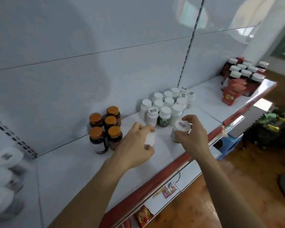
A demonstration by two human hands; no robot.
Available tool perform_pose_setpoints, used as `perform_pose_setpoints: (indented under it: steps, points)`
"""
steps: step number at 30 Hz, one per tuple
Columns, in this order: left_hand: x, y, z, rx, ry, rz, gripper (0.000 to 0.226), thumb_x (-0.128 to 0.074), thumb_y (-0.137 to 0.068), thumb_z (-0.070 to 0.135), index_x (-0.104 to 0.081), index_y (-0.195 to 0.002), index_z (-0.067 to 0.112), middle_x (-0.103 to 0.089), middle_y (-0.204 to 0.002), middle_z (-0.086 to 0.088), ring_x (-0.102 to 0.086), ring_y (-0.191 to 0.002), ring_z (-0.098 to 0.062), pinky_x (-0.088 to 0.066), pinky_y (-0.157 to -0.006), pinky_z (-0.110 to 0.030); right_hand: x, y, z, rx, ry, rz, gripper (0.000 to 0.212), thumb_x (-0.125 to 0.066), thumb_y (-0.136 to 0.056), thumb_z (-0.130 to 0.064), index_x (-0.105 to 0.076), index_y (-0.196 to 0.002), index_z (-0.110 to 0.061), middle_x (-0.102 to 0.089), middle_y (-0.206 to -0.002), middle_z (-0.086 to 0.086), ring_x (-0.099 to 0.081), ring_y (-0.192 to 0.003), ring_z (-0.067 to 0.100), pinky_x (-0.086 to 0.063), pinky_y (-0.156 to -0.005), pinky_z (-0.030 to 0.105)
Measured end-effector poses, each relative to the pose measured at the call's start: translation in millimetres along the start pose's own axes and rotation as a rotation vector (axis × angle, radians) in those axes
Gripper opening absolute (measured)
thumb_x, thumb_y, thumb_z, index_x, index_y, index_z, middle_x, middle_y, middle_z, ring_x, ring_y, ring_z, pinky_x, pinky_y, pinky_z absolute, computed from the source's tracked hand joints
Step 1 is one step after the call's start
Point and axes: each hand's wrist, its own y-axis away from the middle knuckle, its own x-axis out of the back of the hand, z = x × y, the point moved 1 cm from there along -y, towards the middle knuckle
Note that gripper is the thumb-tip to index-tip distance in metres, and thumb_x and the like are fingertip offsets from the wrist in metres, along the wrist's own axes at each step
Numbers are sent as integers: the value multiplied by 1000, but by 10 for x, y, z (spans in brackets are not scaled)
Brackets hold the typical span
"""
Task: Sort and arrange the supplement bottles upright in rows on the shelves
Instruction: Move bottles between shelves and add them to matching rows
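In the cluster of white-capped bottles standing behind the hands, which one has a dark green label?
The green-labelled bottle in the front row, just right of the square-stickered cap; the other bottles there show white bodies.

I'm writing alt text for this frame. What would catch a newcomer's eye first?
Two bare hands work over the white shelf: the left hand grips a white-capped bottle, and the right hand holds a second bottle. Behind them stands a cluster of white bottles, and to their left are five orange-capped dark bottles.
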Motion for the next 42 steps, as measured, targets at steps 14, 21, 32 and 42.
perform_pose_setpoints:
  steps: [14, 21, 32, 42]
  points:
    - [-182, -649, 49, 61, -237, 115, 40, -58, -86, 39, -57, -125, 30, -48, -129, 6, -49, -119, -20, -49, -92, -41, 379, -664, 347, 86, -6, 76, 13, -62, -97, -38, -58, -100, -26, -61, -110, -5, -62, -94, 9, -44, -71, 22]
    - [-328, -1145, 126, 282, -191, 199, 52, -61, -89, 30, -49, -139, 36, -53, -123, -5, -55, -115, -28, -50, -91, -41, 491, -2020, 661, 152, 206, -162, 54, -67, -91, -17, -48, -140, -28, -55, -127, 12, -57, -112, 29, -41, -89, 31]
    - [-327, -1154, 310, 469, -161, 394, 34, -71, -88, 37, -63, -121, 37, -69, -114, 9, -64, -103, -19, -55, -82, -40, 451, -2242, 916, 259, -58, -169, 51, -76, -87, -18, -52, -131, -25, -61, -109, -12, -62, -92, 17, -42, -71, 12]
    - [177, -409, 523, 449, 432, 1033, 30, -66, -97, 19, -60, -120, 38, -70, -100, 19, -69, -80, -5, -58, -67, -33, 467, -1996, -302, 319, -476, -321, 35, -70, -77, -29, -69, -112, -28, -72, -102, -11, -67, -92, 8, -55, -76, 26]
